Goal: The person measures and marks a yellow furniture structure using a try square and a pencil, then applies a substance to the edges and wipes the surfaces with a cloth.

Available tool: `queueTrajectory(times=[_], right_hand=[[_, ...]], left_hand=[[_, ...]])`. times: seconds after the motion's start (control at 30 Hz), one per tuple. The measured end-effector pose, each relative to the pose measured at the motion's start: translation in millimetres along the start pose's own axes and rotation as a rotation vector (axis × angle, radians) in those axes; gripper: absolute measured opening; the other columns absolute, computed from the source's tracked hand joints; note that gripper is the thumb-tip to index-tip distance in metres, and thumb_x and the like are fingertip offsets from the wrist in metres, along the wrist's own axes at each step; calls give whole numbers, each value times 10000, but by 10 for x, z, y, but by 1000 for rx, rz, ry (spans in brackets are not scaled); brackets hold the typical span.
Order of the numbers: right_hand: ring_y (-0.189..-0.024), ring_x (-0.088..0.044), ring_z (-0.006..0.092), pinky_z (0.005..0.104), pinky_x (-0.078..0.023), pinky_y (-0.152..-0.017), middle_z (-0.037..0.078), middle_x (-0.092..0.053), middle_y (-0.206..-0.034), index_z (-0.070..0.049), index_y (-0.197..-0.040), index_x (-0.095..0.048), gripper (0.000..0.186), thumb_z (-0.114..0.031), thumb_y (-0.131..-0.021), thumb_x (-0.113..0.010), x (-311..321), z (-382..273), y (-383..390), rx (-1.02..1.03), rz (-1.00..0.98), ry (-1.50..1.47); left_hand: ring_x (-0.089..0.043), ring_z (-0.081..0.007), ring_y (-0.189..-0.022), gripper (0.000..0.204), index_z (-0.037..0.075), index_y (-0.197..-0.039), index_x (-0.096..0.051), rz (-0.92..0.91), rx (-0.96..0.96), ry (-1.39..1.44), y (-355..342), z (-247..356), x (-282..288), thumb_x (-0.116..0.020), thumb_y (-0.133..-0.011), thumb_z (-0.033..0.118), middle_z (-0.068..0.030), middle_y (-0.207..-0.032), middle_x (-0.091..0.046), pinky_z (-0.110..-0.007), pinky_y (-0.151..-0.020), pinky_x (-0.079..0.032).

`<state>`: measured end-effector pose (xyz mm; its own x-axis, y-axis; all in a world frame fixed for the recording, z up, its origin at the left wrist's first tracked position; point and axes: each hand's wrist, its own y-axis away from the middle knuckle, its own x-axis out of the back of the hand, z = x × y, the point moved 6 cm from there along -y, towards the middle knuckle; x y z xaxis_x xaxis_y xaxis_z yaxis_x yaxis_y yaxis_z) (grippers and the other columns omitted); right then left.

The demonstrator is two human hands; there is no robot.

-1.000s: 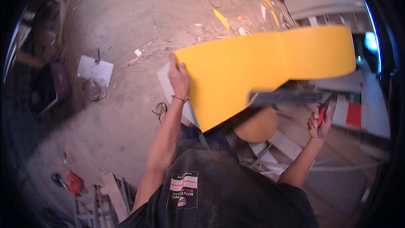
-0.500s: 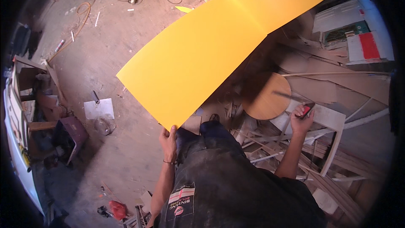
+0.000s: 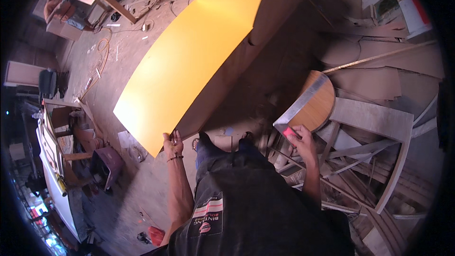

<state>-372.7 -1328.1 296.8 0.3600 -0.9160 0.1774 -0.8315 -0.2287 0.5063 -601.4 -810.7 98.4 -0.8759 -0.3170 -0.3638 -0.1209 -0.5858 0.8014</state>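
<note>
A long, flexible yellow sheet (image 3: pixel 166 73) stretches away from me, kinked across its far part, with a brown panel surface (image 3: pixel 237 61) along its right side. Beside the sheet's near corner is my left hand (image 3: pixel 173 146), palm up, its fingers apart and its thumb by the edge. My right hand (image 3: pixel 303 141) grips a tool with a red and dark handle and a long, straight metal blade (image 3: pixel 303 99); its exact kind is unclear. Under the blade, a round wooden disc (image 3: pixel 324 106) shows on its right side.
To the right stand a wooden frame (image 3: pixel 379 114) and several stacked boards (image 3: pixel 374 83). At the left are a dark red box-like piece (image 3: pixel 108 165) and an open wooden frame (image 3: pixel 71 128). An orange hose (image 3: pixel 103 45) lies on the floor. Another person (image 3: pixel 64 9) is at far left.
The yellow sheet's near corner has shifted left and down in view; my left hand has opened from its pinch on it. My right hand has swung the bladed tool leftward, over the disc.
</note>
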Motion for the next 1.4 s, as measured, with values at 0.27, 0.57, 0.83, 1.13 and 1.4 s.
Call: queueTrajectory(times=[0.27, 0.57, 0.83, 1.13, 1.4], right_hand=[[-885, -665, 148, 304, -530, -842, 95, -723, -956, 47, -1087, -728, 258, -72, -858, -743, 1027, 489, -66, -109, 358, 164], [-863, -620, 132, 322, -507, -860, 45, -715, -894, 35, -1121, -740, 264, -164, -950, -707, 1292, -567, -541, 180, 488, 383], [-736, -586, 184, 328, -492, -733, 68, -594, -802, -21, -898, -589, 270, -265, -991, -657, 779, -2244, -908, 551, 135, 24], [-575, -437, 139, 326, -345, -566, 19, -492, -682, -23, -960, -617, 653, -674, -919, -635, -1821, -3581, -1708, 444, -1169, -206], [-573, -419, 187, 343, -348, -574, 50, -445, -611, -21, -652, -484, 597, -535, -956, -495, -3139, -3078, -1727, 357, -1743, 278]], left_hand=[[-706, -263, -1012, 281, 34, -1197, -581, -13, 47, -41, 174, -752, -866, -577, -1062, 280, -128, -1173, -644, -429, -969, -618], [-724, -300, -1006, 442, 73, -1253, -589, -61, 183, -49, 328, -1501, -1626, -646, -1005, 434, -122, -1137, -681, -413, -890, -637], [-747, -309, -958, 414, 15, -1226, -557, -29, 70, -54, 768, -1433, -1887, -645, -1023, 364, -149, -1076, -702, -382, -821, -652], [-705, -191, -672, 225, 32, -1067, -571, 226, -355, 195, 734, -1026, -1403, -706, -997, 198, -104, -883, -702, -283, -573, -567], [-653, -162, -639, 125, 49, -1019, -592, 580, -570, 636, 799, -1103, -964, -670, -999, 144, -62, -823, -662, -278, -565, -525]])
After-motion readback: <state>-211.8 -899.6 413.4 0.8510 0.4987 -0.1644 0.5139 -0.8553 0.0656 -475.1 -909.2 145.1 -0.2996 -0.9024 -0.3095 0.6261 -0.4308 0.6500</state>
